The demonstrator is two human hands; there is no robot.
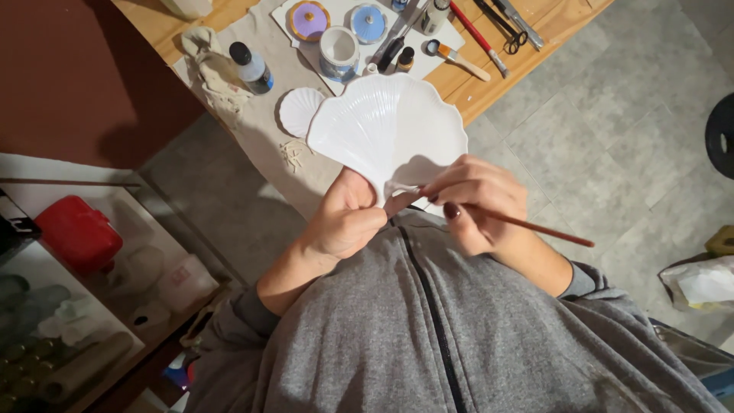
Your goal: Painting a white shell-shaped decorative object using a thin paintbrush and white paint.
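My left hand grips the narrow stem of a white fan-shaped ribbed ceramic dish, held up in front of my grey zip sweater. My right hand holds a thin brush with a reddish-brown handle, its tip touching the dish's stem near my left fingers. The handle points out to the right.
A smaller white shell-shaped piece lies on a grey cloth over a wooden table. Small paint pots, lids, a dark-capped bottle, brushes and scissors sit beyond. A glass-topped shelf with a red object stands left; tiled floor right.
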